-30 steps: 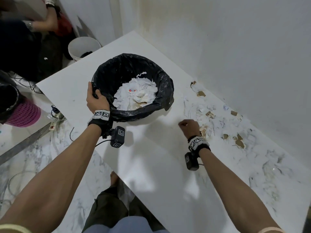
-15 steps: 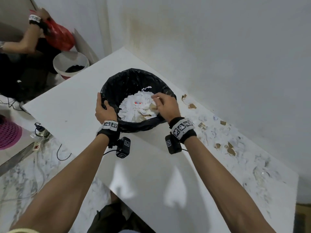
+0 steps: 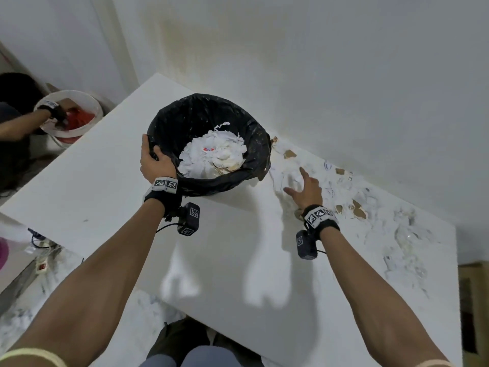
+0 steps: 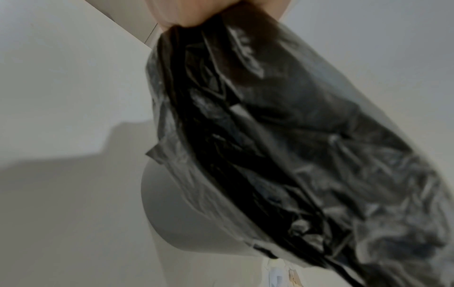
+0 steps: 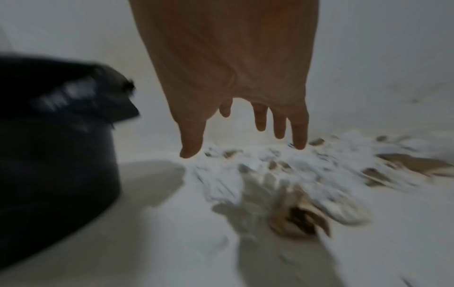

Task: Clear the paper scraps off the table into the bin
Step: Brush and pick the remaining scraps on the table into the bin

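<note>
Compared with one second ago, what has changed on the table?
The right hand carried a pinch of scraps to the bin, let it go there, and has come back, fingers spread, over the paper scraps beside it. The left hand still grips the bin's rim.

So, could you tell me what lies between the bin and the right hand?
White paper scraps on the table, seen in the head view.

White stained wall (image 3: pixel 344 75) behind a white table (image 3: pixel 92 181); marbled floor (image 3: pixel 21 300) below.
</note>
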The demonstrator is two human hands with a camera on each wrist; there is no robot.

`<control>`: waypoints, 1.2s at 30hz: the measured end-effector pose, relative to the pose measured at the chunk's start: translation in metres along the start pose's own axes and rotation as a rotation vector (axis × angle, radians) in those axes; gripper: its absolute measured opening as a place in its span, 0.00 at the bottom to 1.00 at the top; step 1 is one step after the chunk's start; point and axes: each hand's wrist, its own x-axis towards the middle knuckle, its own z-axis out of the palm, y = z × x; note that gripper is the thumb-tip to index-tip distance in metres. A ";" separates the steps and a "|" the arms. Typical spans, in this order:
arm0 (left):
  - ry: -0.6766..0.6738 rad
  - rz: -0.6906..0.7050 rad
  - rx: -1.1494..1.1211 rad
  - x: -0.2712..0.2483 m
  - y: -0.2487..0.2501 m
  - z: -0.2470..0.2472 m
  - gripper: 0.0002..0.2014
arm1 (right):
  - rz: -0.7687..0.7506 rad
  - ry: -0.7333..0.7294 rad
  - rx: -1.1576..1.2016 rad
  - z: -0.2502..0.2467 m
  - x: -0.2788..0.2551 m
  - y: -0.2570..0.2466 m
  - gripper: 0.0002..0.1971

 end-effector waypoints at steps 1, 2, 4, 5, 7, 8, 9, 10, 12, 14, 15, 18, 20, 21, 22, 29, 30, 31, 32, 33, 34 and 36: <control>-0.003 -0.001 0.004 0.002 0.000 0.002 0.20 | 0.078 -0.052 -0.041 0.006 0.000 0.015 0.46; -0.008 -0.006 0.003 0.003 0.001 0.004 0.20 | 0.149 -0.087 -0.068 0.014 0.001 0.028 0.50; 0.004 -0.009 -0.002 0.004 0.002 0.007 0.20 | 0.244 -0.143 -0.104 0.029 0.004 0.047 0.56; 0.012 -0.008 -0.001 0.006 0.001 0.008 0.20 | 0.269 -0.174 -0.109 0.036 0.005 0.053 0.58; 0.019 0.010 -0.004 0.008 -0.001 0.011 0.20 | 0.287 -0.213 -0.106 0.053 0.008 0.061 0.59; 0.012 0.014 -0.001 0.008 -0.002 0.012 0.19 | 0.285 -0.219 -0.116 0.060 0.009 0.062 0.58; 0.012 0.018 -0.002 0.008 0.000 0.012 0.19 | 0.267 -0.219 -0.153 0.063 0.009 0.061 0.55; 0.014 0.019 -0.011 0.010 0.001 0.014 0.19 | 0.221 -0.208 -0.214 0.065 0.009 0.060 0.49; 0.017 0.017 -0.006 0.014 0.001 0.015 0.19 | 0.098 -0.132 -0.285 0.073 0.005 0.053 0.32; 0.021 0.035 -0.006 0.016 0.004 0.007 0.19 | -0.030 -0.002 -0.289 0.089 -0.012 0.041 0.19; 0.014 0.029 0.002 0.018 0.001 0.005 0.20 | -0.077 0.028 -0.282 0.093 -0.021 0.038 0.16; -0.003 0.026 -0.005 0.021 0.001 0.011 0.20 | -0.088 0.024 -0.234 0.083 -0.026 0.036 0.12; -0.090 0.039 -0.027 0.007 0.030 0.028 0.20 | 0.017 0.040 -0.259 0.034 -0.030 0.038 0.11; -0.063 0.045 -0.026 0.007 0.029 0.033 0.20 | 0.054 0.045 -0.225 0.024 -0.027 0.039 0.11; -0.070 0.039 -0.017 0.006 0.027 0.034 0.20 | 0.054 0.024 -0.203 0.021 -0.024 0.042 0.11; -0.065 0.025 0.049 0.016 -0.001 0.013 0.20 | 0.065 -0.099 -0.017 0.002 -0.016 0.015 0.07; -0.068 0.024 0.057 0.017 -0.003 0.012 0.20 | 0.055 -0.102 0.004 -0.008 -0.014 0.006 0.07; -0.077 0.030 0.056 0.017 -0.002 0.011 0.20 | 0.042 -0.095 0.032 -0.023 -0.014 -0.006 0.06; -0.088 0.033 0.059 0.016 0.000 0.011 0.20 | 0.021 -0.081 0.063 -0.040 -0.014 -0.019 0.05; -0.095 0.032 0.063 0.016 0.002 0.011 0.20 | -0.003 -0.061 0.090 -0.058 -0.013 -0.034 0.06; -0.099 0.022 0.070 0.015 0.004 0.011 0.20 | -0.037 -0.038 0.113 -0.074 -0.012 -0.048 0.06; -0.100 0.021 0.071 0.014 0.006 0.011 0.20 | -0.122 -0.010 0.117 -0.099 -0.013 -0.083 0.06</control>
